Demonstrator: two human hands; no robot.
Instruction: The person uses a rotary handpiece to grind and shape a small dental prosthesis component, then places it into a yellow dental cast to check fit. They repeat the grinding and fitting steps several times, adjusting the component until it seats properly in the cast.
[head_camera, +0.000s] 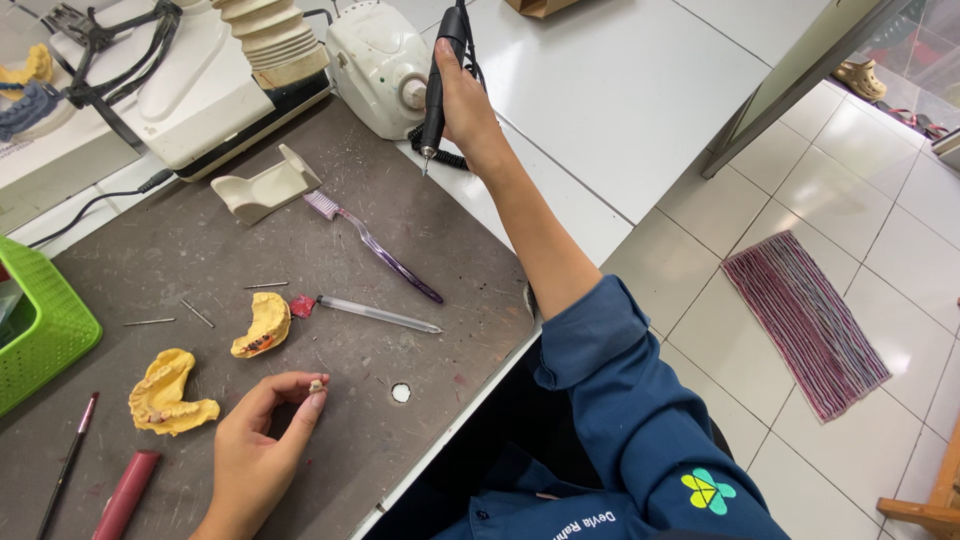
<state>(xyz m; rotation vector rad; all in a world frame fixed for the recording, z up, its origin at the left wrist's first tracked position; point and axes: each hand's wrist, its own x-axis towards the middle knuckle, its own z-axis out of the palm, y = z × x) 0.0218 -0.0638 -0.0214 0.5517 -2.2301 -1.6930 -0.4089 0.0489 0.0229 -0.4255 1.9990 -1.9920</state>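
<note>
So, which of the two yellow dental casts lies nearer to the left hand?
The larger yellow cast, just left of the left hand. The smaller cast lies farther up, beside the red-tipped tool.

Dental lab: 2 yellow jaw casts (200, 375) (plaster), micromotor unit (378, 62), scuffed workbench (420, 230).

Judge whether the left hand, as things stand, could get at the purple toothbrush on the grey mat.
Probably not freely. The left hand already pinches a small tooth-like piece, so its grip is busy. The way to the toothbrush looks open, past a yellow jaw cast.
</note>
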